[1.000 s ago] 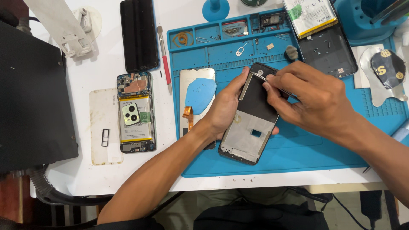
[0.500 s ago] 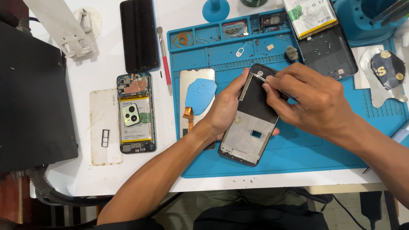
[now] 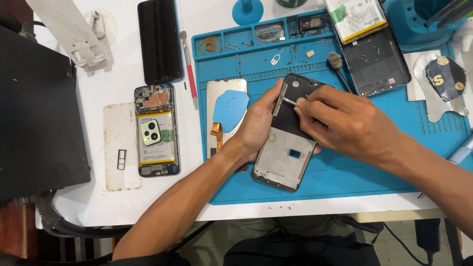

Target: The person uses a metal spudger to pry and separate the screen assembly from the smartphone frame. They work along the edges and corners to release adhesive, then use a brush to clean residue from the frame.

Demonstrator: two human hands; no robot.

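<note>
Blue repair mat [image 3: 345,172] and everything on it unchanged vs 1 s ago, as far as I see. Phone frame [image 3: 288,148] sits at same angle, mid-mat, lower end resting on mat. Left hand [image 3: 258,123] still wrapped round frame's left edge, cupping it from under. Right hand [image 3: 345,123] barely moved; fingers pinched narrow on a thin metal tool [image 3: 289,101], tip at frame's upper left. So I'd judge same fiddly step, no real progress. Hidden: tool's body inside right fist, what tip touches, left fingers under frame. Opened phone [image 3: 156,129] left of mat untouched.
</note>
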